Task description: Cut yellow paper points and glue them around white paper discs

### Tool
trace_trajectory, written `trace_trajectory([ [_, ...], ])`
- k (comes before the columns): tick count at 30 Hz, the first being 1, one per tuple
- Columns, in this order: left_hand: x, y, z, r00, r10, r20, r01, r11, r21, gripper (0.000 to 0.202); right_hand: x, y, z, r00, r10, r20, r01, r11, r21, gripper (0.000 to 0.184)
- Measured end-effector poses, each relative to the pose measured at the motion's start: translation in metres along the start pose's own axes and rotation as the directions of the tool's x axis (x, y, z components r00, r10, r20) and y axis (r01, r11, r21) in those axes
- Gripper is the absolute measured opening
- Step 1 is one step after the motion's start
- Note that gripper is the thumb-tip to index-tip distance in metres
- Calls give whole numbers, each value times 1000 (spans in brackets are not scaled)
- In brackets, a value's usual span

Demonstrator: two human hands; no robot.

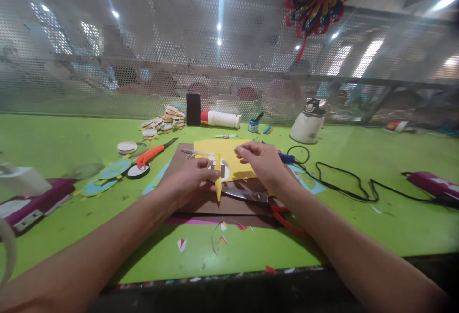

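My left hand is closed on a yellow-handled tool, probably a craft knife, held upright over a white paper ring. The ring lies on a yellow paper sheet, which rests on a brown board. My right hand presses flat on the yellow sheet's right side, fingers curled down. Red-handled scissors lie on the board just below my right wrist.
An orange utility knife, paper discs and a stack of coloured rings sit left. A glue bottle, black box and white jug stand behind. A black cable runs right. Paper scraps litter the green table.
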State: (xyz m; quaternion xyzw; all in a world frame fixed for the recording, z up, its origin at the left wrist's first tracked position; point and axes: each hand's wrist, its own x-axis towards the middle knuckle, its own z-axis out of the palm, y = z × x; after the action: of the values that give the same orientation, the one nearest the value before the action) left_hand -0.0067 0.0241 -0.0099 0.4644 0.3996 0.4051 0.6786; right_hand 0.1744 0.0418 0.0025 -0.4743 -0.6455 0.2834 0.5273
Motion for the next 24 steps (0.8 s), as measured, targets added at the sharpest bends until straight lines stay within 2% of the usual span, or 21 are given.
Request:
trace_trajectory([
  [3,1,2,-4,1000,14,-24,-14,1000,13,23,6,3,-5,999,22,-39,-21,1000,23,22],
  [6,2,5,-9,992,33,-124,-25,998,63,26,18,4,-21,997,49,-68,-50,999,-18,24],
  [9,3,6,-11,979,78,-188,-70,996,52,26,34,2,-49,995,57,-77,-69,985,-158,26],
  [11,3,6,-11,976,85,-202,-80,996,32,28,45,3,-70,995,75,-61,-90,945,-314,27],
  [14,2,6,-10,980,88,-179,-90,996,1,30,55,14,-94,990,138,2,-111,801,-588,20],
  [17,1,9,-8,978,123,-169,-131,991,-40,29,56,33,-100,971,230,69,-91,615,-784,26],
  [21,-1,15,-7,952,188,-240,-206,977,-55,23,51,55,-95,933,342,114,-37,406,-913,28],
  [24,0,16,-8,941,221,-257,-242,969,-52,20,51,63,-96,923,353,153,32,326,-945,28],
])
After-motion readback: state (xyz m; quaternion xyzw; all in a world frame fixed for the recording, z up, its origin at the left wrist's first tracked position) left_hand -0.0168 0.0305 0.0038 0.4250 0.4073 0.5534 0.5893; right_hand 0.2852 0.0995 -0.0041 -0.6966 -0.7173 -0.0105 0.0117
